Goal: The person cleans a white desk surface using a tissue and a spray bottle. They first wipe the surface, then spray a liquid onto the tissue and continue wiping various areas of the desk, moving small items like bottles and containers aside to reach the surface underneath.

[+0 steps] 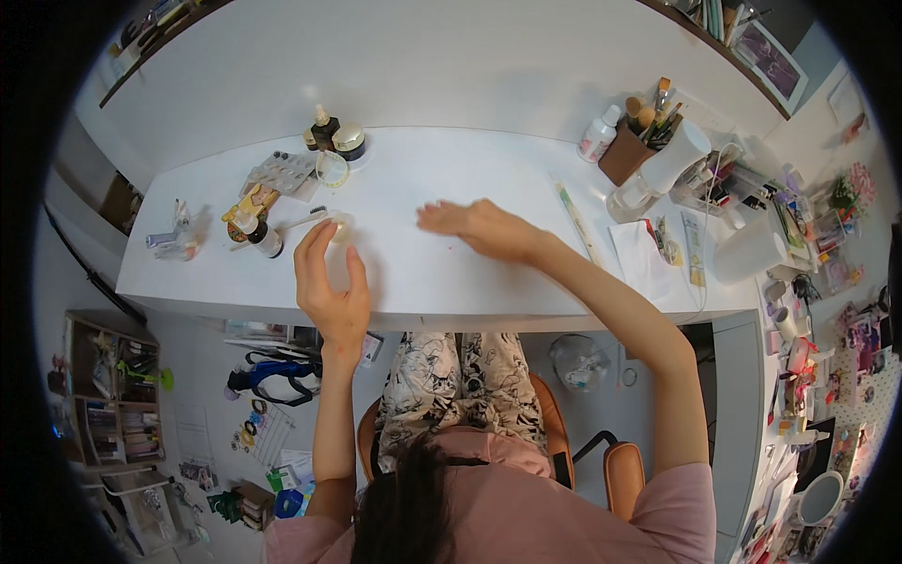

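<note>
My left hand (330,282) is at the left half of the white desk (451,289), thumb and fingers apart, its fingertips by a small round clear dish (340,229). Whether they touch the dish is hard to tell. Just left of the hand lies a small brush (304,220), beside a dark dropper bottle (263,236) with a white top. Over the middle of the desk my right hand (473,225) is stretched flat towards the left, slightly blurred, with nothing seen in it. Below it a tiny pink speck (450,248) shows on the desktop.
Cosmetic jars (349,141) and blister packs (283,173) stand or lie at the back left. To the right are a long slim packet (576,222), a white tissue (638,257), a brown brush holder (624,154), a white bottle (599,135) and a thin white cable (707,233).
</note>
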The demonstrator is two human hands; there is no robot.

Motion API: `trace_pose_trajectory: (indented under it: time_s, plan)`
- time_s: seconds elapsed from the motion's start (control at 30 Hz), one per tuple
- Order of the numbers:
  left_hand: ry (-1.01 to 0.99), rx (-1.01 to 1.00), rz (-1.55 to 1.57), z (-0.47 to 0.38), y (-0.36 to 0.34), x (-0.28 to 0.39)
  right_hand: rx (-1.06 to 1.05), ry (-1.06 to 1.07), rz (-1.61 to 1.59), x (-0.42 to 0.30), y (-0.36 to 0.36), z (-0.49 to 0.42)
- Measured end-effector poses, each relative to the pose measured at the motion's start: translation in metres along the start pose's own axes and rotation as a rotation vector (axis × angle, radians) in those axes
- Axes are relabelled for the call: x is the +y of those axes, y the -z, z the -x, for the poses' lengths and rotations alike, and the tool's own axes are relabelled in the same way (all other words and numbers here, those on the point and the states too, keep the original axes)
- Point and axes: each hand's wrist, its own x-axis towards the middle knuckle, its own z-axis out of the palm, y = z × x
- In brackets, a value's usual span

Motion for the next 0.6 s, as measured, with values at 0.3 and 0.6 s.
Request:
trace_pose_trajectory:
  time_s: [0.3, 0.6]
  plan:
    - [-0.009, 0.013, 0.059, 0.003, -0.001, 0.012, 0.226, -0.439, -0.173, 0.007, 0.06, -0.016]
    - [0.088, -0.013, 0.147, 0.019, 0.014, 0.012, 0.06, -0.128, 0.291, -0.022, 0.01, 0.05]
